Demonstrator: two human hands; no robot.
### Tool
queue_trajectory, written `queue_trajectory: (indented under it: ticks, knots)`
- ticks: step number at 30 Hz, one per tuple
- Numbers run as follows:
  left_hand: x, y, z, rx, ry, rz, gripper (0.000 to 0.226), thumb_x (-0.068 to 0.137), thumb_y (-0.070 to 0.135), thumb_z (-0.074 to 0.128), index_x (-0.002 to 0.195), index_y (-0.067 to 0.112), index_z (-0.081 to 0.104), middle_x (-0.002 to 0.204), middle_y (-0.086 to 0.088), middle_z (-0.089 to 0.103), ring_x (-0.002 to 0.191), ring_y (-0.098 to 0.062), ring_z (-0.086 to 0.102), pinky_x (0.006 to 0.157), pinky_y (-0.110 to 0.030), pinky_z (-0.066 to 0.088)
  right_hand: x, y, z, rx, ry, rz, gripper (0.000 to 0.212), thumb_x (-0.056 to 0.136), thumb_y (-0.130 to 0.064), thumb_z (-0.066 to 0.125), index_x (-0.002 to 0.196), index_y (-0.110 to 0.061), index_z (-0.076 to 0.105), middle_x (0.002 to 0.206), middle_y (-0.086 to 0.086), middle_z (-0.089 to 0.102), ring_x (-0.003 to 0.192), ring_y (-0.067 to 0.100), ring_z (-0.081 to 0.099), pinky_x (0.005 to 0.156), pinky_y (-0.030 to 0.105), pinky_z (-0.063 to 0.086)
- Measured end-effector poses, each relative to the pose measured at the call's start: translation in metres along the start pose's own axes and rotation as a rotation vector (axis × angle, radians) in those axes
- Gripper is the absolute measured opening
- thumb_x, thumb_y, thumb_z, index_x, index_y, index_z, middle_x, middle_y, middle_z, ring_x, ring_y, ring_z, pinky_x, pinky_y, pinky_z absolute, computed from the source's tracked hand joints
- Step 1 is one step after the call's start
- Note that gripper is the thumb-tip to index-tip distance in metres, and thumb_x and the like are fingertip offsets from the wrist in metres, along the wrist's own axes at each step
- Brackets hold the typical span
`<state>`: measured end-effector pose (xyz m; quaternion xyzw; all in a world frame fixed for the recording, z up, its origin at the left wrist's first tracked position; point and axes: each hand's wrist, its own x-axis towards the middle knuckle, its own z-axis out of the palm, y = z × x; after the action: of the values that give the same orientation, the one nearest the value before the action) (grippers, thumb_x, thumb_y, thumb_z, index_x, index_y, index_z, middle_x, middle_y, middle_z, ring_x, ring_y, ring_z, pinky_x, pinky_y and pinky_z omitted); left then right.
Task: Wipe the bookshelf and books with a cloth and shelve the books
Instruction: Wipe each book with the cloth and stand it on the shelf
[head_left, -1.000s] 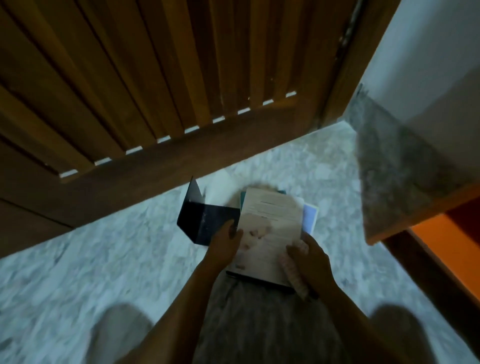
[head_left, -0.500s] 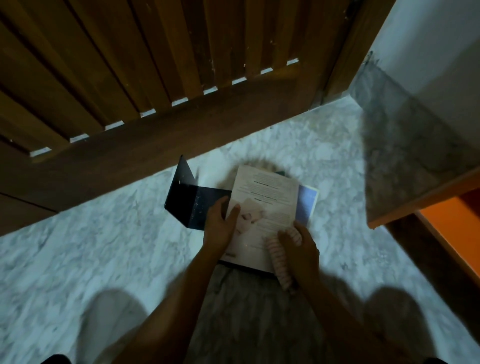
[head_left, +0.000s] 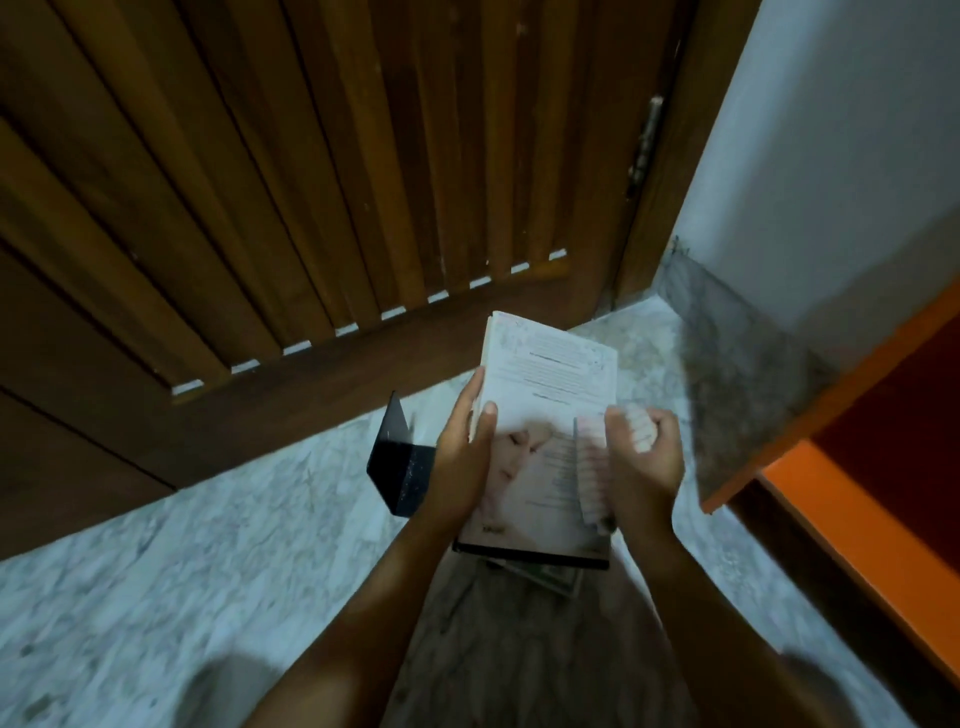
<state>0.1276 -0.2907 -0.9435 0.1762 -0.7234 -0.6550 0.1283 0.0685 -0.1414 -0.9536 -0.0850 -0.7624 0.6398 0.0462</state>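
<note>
The two bare arms reach forward from the bottom of the view. The left hand grips the left edge of the book, with its thumb on the cover and its fingers behind. The right hand is curled tight round the cloth, and a strip of the cloth hangs down onto the right side of the cover.

A second ago the book lay lower, flat on the pile. Now it is lifted up and tipped toward the person, and it looks bigger and closer. The right hand has moved from the bottom corner up to the right edge.

The book is pale, with lines of small print at the top and a soft pink picture below. It is blurred, so the words cannot be read. The cloth is pink and white with ribbed stripes.

Under the book lies the pile of books, with dark edges. Just left of the left hand stands a black bent sheet, thin and shiny. The floor is grey-white marble with cloudy marks. Behind it is a brown wooden door made of long slats. On the right is an orange shelf edge and a pale wall.
</note>
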Motion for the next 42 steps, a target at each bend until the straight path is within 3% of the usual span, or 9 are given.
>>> queue_trajectory:
  ticks: [5, 11, 15, 17, 23, 29, 34, 38, 42]
  knots:
    - [-0.035, 0.083, 0.027, -0.134, -0.044, 0.178, 0.041, 0.099, 0.023, 0.042, 0.137, 0.039, 0.036, 0.137, 0.025, 0.044, 0.123, 0.007, 0.045, 0.098, -0.013, 0.042, 0.001, -0.115, -0.012, 0.029, 0.084, -0.338, 0.015, 0.089, -0.042, 0.055, 0.094, -0.033, 0.045, 0.108, -0.001, 0.056, 0.097, 0.014, 0.059, 0.08, 0.038, 0.054]
    - [-0.086, 0.159, 0.051, -0.164, 0.031, 0.431, 0.039, 0.099, 0.021, 0.043, 0.13, 0.046, 0.041, 0.129, 0.04, 0.044, 0.126, 0.011, 0.04, 0.101, -0.012, 0.037, -0.024, -0.24, -0.041, -0.17, 0.223, -0.829, 0.019, 0.089, -0.035, 0.058, 0.098, -0.019, 0.055, 0.106, 0.001, 0.055, 0.083, 0.009, 0.052, 0.061, 0.02, 0.044]
    - [-0.107, 0.191, 0.041, -0.343, 0.046, 0.456, 0.037, 0.093, 0.03, 0.051, 0.121, 0.054, 0.052, 0.135, 0.018, 0.053, 0.126, -0.011, 0.05, 0.101, -0.043, 0.046, -0.001, -0.242, -0.096, -0.208, 0.38, -0.619, 0.022, 0.091, -0.034, 0.053, 0.103, -0.015, 0.053, 0.113, 0.006, 0.054, 0.092, 0.025, 0.058, 0.069, 0.037, 0.048]
    - [-0.113, 0.204, 0.04, -0.394, 0.031, 0.451, 0.037, 0.09, 0.031, 0.054, 0.118, 0.055, 0.055, 0.138, 0.01, 0.052, 0.128, -0.017, 0.049, 0.102, -0.052, 0.043, -0.005, -0.243, -0.107, -0.192, 0.442, -0.519, 0.026, 0.093, -0.033, 0.052, 0.107, -0.012, 0.052, 0.116, 0.006, 0.052, 0.096, 0.025, 0.057, 0.07, 0.033, 0.043]
    - [-0.121, 0.23, 0.044, -0.515, 0.063, 0.438, 0.037, 0.094, 0.012, 0.051, 0.123, 0.036, 0.053, 0.138, -0.003, 0.053, 0.125, -0.019, 0.052, 0.105, -0.052, 0.041, -0.069, -0.26, -0.08, -0.285, 0.201, -0.985, 0.022, 0.085, -0.026, 0.064, 0.101, -0.013, 0.056, 0.103, 0.005, 0.057, 0.082, 0.012, 0.054, 0.055, 0.015, 0.037]
    - [-0.123, 0.245, 0.036, -0.623, 0.12, 0.451, 0.035, 0.094, 0.013, 0.051, 0.119, 0.038, 0.053, 0.137, -0.002, 0.053, 0.124, -0.019, 0.053, 0.103, -0.053, 0.042, -0.039, -0.251, -0.117, -0.28, 0.399, -0.499, 0.024, 0.093, -0.033, 0.051, 0.107, -0.012, 0.051, 0.113, 0.004, 0.052, 0.094, 0.021, 0.057, 0.064, 0.026, 0.04]
    - [-0.111, 0.258, 0.037, -0.681, 0.191, 0.438, 0.037, 0.097, 0.012, 0.05, 0.127, 0.034, 0.052, 0.131, -0.001, 0.059, 0.12, -0.021, 0.057, 0.101, -0.054, 0.043, -0.092, -0.246, -0.086, -0.285, 0.204, -0.868, 0.018, 0.087, -0.025, 0.062, 0.099, -0.014, 0.056, 0.103, 0.003, 0.056, 0.079, 0.016, 0.053, 0.049, 0.019, 0.024]
    - [-0.107, 0.261, 0.027, -0.778, 0.238, 0.427, 0.043, 0.098, 0.012, 0.047, 0.139, 0.022, 0.044, 0.122, 0.006, 0.064, 0.116, -0.02, 0.059, 0.1, -0.048, 0.046, -0.062, -0.243, -0.109, -0.316, 0.303, -0.578, 0.023, 0.092, -0.035, 0.053, 0.104, -0.015, 0.052, 0.109, 0.003, 0.052, 0.087, 0.023, 0.058, 0.06, 0.031, 0.043]
    - [-0.105, 0.264, 0.031, -0.816, 0.291, 0.407, 0.044, 0.097, 0.008, 0.047, 0.14, 0.018, 0.043, 0.119, 0.005, 0.064, 0.117, -0.02, 0.058, 0.1, -0.041, 0.046, -0.1, -0.238, -0.094, -0.307, 0.237, -0.773, 0.018, 0.087, -0.024, 0.063, 0.099, -0.014, 0.054, 0.103, 0.005, 0.057, 0.081, 0.023, 0.059, 0.054, 0.019, 0.028]
